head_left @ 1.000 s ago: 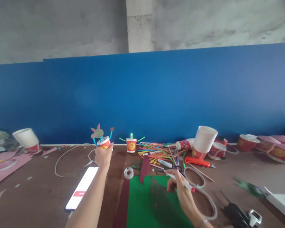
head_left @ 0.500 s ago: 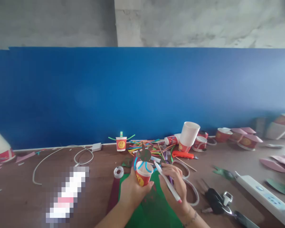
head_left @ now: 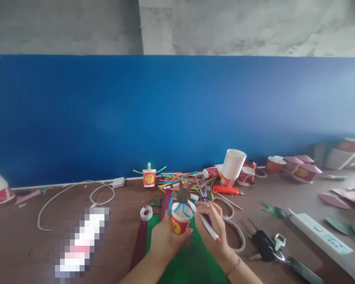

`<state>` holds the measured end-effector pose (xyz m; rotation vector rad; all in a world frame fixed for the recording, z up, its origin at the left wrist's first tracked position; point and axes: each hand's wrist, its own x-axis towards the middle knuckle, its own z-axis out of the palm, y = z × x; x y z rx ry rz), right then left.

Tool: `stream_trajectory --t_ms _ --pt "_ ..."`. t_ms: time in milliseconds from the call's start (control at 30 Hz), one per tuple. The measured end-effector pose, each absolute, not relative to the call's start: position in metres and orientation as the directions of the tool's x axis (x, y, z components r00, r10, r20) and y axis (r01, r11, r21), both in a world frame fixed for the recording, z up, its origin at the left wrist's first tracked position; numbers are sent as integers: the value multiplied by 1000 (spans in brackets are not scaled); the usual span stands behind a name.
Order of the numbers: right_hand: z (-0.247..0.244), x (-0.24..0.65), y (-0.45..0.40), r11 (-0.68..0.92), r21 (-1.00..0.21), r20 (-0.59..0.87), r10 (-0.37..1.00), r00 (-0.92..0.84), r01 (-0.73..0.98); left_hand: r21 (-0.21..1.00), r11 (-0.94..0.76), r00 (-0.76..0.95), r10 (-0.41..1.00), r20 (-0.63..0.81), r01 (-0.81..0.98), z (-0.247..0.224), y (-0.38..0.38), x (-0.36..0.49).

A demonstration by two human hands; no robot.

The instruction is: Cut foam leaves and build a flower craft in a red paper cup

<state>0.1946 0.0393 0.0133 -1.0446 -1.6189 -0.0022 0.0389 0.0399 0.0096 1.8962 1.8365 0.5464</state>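
Observation:
My left hand is wrapped round a small red-and-white paper cup with a yellow emblem. Blue strips bend over the cup's rim, and a dark paper cutout with ear-like pieces stands above it. Closed round a white marker with a red end, my right hand points its tip at the right side of the cutout. Green paper lies beneath both hands, over a maroon sheet.
Behind the hands lie many coloured strips and a cup with green arms. A tape roll sits to the left. On the right are an orange cutter, stacked cups, keys and a power strip.
The marker tip has moved left, up to the dark cutout. My left hand and the cup have shifted slightly right, while the background has slid a little left.

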Motion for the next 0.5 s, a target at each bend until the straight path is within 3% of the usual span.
stream_trajectory --t_ms 500 --pt "16 194 40 613 -484 796 604 24 624 538 -25 35 999 -7 842 9 42 39"
